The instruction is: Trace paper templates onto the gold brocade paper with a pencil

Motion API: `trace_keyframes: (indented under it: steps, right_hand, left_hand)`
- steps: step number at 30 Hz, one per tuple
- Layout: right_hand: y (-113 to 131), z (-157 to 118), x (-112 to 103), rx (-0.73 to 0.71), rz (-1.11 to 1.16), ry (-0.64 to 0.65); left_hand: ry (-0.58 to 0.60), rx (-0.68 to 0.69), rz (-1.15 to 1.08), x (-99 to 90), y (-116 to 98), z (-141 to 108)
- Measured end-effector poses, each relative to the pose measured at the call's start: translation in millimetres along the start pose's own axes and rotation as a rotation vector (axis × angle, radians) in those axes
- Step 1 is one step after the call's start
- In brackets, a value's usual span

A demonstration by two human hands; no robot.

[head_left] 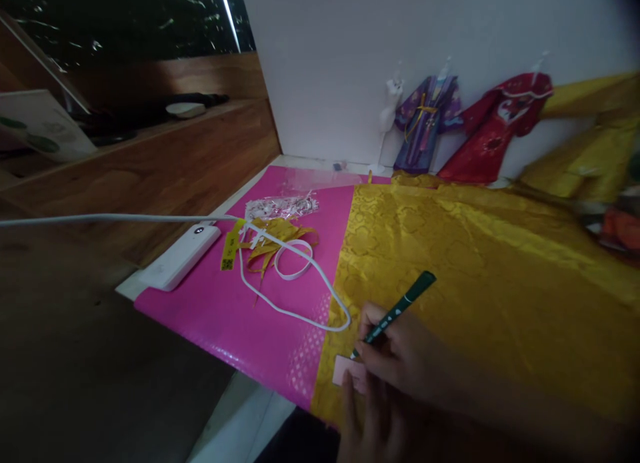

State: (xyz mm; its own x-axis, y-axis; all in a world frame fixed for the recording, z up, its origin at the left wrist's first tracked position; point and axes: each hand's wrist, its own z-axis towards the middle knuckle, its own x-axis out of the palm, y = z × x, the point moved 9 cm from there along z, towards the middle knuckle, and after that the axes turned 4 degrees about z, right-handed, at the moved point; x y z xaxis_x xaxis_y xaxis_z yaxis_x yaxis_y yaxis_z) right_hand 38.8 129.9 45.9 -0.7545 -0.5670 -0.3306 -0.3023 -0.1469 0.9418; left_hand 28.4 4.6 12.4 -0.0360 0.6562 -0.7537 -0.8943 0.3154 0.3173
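Yellow patterned fabric (480, 263) covers the right part of the table, over a pink mat (200, 316). Near the fabric's left front edge lies a small pink rectangular piece (342, 368). My right hand (395, 350) grips a dark green pen (400, 310), its tip at the upper edge of the pink piece. Below, my left hand (367, 420) presses the piece with its fingers stretched out and apart.
A white cable (285, 310) loops left of my hands, near yellow scraps (280, 233), a white ring (277, 266), a plastic bag (285, 206) and a white power bank (183, 256). Small purple (425, 126) and red (500, 130) garments stand behind the fabric.
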Motion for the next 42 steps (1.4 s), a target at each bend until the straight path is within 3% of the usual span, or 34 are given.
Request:
trace_keyframes:
  steps: [10, 20, 42]
  right_hand:
    - [1.4, -8.1, -10.3, 0.046, -0.021, -0.003]
    - [-0.8, -16.5, -20.3, 0.028, -0.042, -0.004]
    - [-6.6, -37.4, -41.7, 0.062, -0.08, 0.026]
  left_hand:
    - [-0.032, 0.005, -0.075, 2.0, 0.9, -8.0]
    - [-0.029, 0.102, -0.122, 2.5, 4.2, -11.0]
    - [0.036, 0.026, -0.164, 2.6, 10.4, -6.2]
